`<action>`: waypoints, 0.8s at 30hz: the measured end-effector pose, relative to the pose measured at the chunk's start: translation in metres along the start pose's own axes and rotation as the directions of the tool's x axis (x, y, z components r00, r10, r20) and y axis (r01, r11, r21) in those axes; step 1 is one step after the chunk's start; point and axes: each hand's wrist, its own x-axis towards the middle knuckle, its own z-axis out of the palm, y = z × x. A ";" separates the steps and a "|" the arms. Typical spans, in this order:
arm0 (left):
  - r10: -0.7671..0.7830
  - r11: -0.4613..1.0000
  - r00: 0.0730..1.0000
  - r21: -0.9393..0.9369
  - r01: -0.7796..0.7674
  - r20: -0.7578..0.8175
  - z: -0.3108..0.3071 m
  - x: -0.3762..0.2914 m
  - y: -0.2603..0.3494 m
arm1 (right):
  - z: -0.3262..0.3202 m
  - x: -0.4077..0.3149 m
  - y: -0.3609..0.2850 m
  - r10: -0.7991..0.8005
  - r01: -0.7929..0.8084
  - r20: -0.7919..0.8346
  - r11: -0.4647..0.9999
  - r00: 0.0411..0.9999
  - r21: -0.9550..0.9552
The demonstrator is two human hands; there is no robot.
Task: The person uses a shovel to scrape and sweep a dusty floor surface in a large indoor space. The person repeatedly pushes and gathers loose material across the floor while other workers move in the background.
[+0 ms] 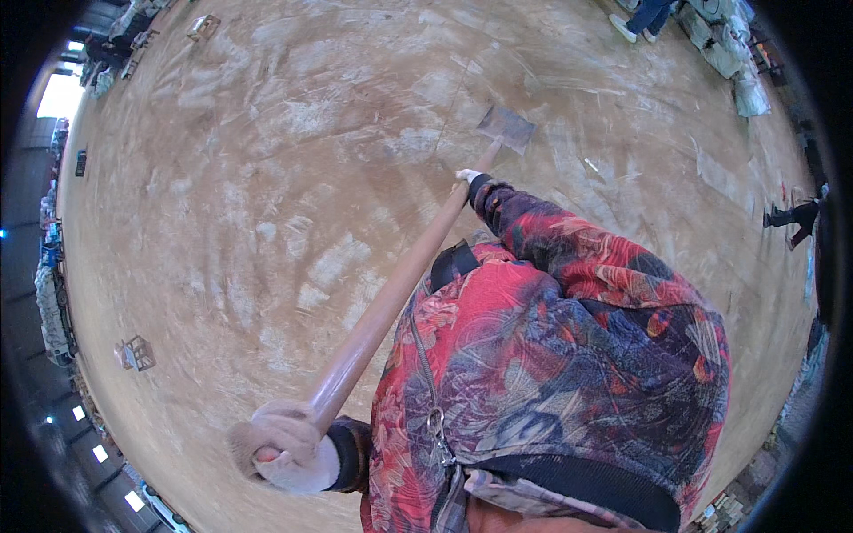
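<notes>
A shovel with a flat, square metal blade (pixel 506 128) and a long wooden handle (pixel 393 293) runs diagonally across the view. Near the top end of the handle, at the lower left, my left hand (pixel 286 446) is closed around it, in what looks like a pale glove; a reddish fingertip shows. Farther down, close to the blade, my right hand (pixel 468 176) grips the handle, mostly hidden by the dark cuff. The blade lies on or just above the brown floor (pixel 300 166), which has whitish smears. My patterned red and dark jacket fills the lower right.
Filled whitish sacks (pixel 726 53) line the upper right edge, with a person's legs (pixel 643 20) beside them. Another person (pixel 796 216) is at the far right. A small frame-like object (pixel 138 353) stands at the left, and a boxy object (pixel 203 27) at the upper left.
</notes>
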 end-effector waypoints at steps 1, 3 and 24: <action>0.012 0.999 0.992 0.029 -0.016 0.125 0.003 0.002 -0.002 | 0.003 -0.012 -0.008 -0.074 0.075 0.035 0.997 0.997 -0.032; 0.007 1.000 0.991 0.017 -0.009 0.131 0.011 0.002 -0.005 | 0.011 -0.040 -0.015 -0.057 0.051 0.040 0.989 0.998 0.142; 0.122 0.980 0.948 -0.187 -0.068 0.294 -0.033 0.043 0.015 | 0.040 -0.109 0.019 0.067 -0.019 0.146 0.952 0.987 -0.305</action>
